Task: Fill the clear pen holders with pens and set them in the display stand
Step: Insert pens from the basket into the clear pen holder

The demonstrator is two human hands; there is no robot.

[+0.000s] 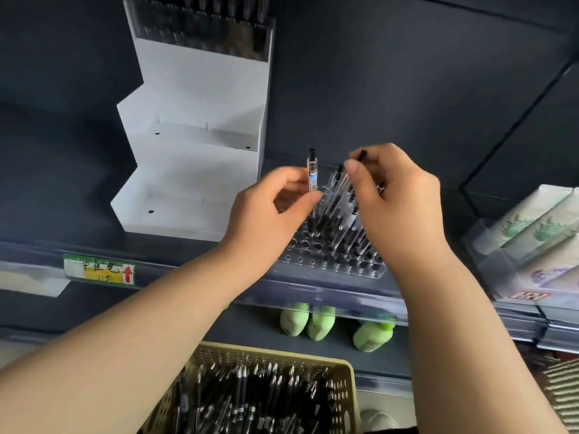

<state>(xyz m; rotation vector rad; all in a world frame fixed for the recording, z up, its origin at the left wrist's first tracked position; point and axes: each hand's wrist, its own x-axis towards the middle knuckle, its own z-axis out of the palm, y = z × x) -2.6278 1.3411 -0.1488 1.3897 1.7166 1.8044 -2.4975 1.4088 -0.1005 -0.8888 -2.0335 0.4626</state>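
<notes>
Left hand lowering one pen into the clear holder, center frame.
Left hand grip pinches pen, long axis upright, tip right over the empty holes at holder left side; right hand grip clutches pen bundle, leaning. Display stand upper left, lower tiers empty.

- The pen in my left hand is clear with a black cap and a pale blue band.
- The display stand is plain white, dotted with small black holes.
- The pen holder is clear, with rows of round holes.
- The basket is beige with a perforated grid; its pens are black and silver.
- The shelf wall is dark blue-grey.
- The shelf label is green and yellow with a red arrow.
- The bottles below are lime green.
</notes>
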